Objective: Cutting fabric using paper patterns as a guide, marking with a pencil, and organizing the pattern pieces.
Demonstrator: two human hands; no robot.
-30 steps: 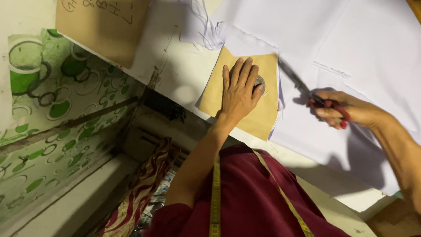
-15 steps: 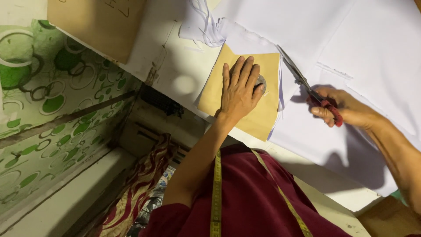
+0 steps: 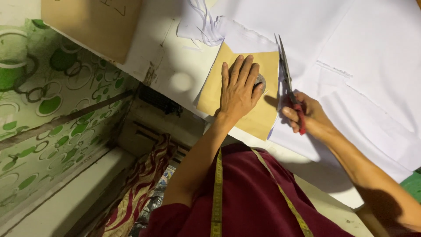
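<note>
Scissors (image 3: 287, 79) now further along brown pattern (image 3: 245, 96)

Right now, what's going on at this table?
A person in a maroon top with a yellow tape measure round the neck is cutting white cloth along a brown paper pattern. The left hand lies flat on the pattern, partly over a small round metal weight. The right hand holds red-handled scissors, blades pointing away along the pattern's edge. A larger brown paper piece lies further along the table.
</note>
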